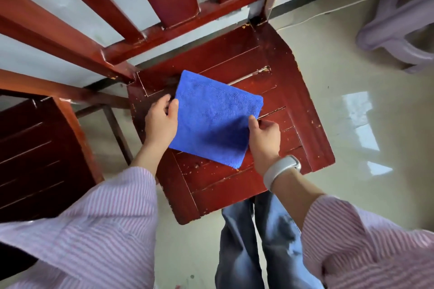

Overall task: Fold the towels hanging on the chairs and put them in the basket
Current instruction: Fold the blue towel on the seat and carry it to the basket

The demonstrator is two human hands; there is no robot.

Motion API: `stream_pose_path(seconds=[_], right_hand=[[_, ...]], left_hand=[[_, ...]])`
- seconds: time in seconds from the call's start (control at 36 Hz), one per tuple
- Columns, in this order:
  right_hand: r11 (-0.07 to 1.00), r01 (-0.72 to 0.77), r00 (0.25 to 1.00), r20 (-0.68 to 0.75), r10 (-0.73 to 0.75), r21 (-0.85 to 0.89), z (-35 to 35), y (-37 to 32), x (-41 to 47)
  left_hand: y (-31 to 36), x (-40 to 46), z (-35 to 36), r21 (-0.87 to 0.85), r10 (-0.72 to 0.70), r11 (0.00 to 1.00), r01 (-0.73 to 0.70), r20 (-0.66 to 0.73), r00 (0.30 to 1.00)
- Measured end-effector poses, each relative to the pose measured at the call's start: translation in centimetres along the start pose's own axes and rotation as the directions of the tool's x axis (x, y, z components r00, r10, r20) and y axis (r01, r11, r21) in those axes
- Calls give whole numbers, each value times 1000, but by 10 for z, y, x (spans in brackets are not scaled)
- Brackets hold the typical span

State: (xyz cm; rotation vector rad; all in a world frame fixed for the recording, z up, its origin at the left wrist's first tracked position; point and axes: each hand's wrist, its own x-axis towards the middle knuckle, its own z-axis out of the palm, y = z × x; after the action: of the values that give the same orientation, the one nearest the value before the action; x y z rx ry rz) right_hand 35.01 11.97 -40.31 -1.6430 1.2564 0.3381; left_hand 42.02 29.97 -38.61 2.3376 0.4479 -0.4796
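Blue towel (216,115) between hands was fluffy matt microfibre cloth; chair seat (281,91) beneath hands was glossy red-lacquered wood, chipped at edges; floor (340,105) right of right hand was shiny smooth tile

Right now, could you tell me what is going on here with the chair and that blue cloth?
A person in a striped shirt is folding a blue towel on the seat of a red wooden chair. The towel is already folded into a neat rectangle. The left hand pinches its left edge and the right hand pinches its right edge, fingers tucked under the cloth. A second red chair stands to the left. No basket is in view, so the towel has yet to be put away.
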Motion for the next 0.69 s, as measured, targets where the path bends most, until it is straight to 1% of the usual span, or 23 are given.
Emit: stream_pose_path(seconds=[0.03, 0.06, 0.11, 0.17, 0.22, 0.31, 0.36, 0.44, 0.53, 0.61, 0.69], right_hand=[[1000, -26, 1000, -2, 26, 4, 3, -4, 2], [999, -41, 999, 2, 41, 2, 5, -8, 4], [998, -52, 999, 11, 53, -29, 9, -15, 6], [996, -72, 997, -11, 72, -55, 11, -19, 6], [997, -78, 997, -13, 78, 8, 11, -20, 3], [990, -29, 998, 54, 21, 142, 9, -18, -4], [984, 2, 996, 82, -16, 178, 4, -18, -9], [975, 39, 996, 72, -56, 218, -10, -20, -23], [970, 50, 993, 89, -74, 239, -38, -24, -38], [966, 115, 988, 76, -135, 231, -77, -29, -55], [957, 177, 981, 40, -191, 230, -123, -36, -73]], left_hand=[[4, 7, -1, -29, -43, 999, 44, 32, 999], [8, 12, -3, -35, -58, 998, 60, 51, 997], [14, 20, -4, -39, -57, 997, 60, 89, 994], [17, 21, -4, -73, -49, 996, 60, 149, 988], [16, 18, -4, -104, -52, 992, 69, 162, 985], [14, 9, -6, -128, -67, 988, 84, 134, 989], [15, -1, -8, -121, -48, 991, 62, 118, 992], [18, -22, -10, -145, -11, 989, 18, 51, 999], [28, -55, -11, -191, 13, 982, -16, -15, 1000], [51, -92, -10, -220, 38, 974, -50, -59, 998], [82, -128, -7, -236, 90, 966, -102, -60, 994]])
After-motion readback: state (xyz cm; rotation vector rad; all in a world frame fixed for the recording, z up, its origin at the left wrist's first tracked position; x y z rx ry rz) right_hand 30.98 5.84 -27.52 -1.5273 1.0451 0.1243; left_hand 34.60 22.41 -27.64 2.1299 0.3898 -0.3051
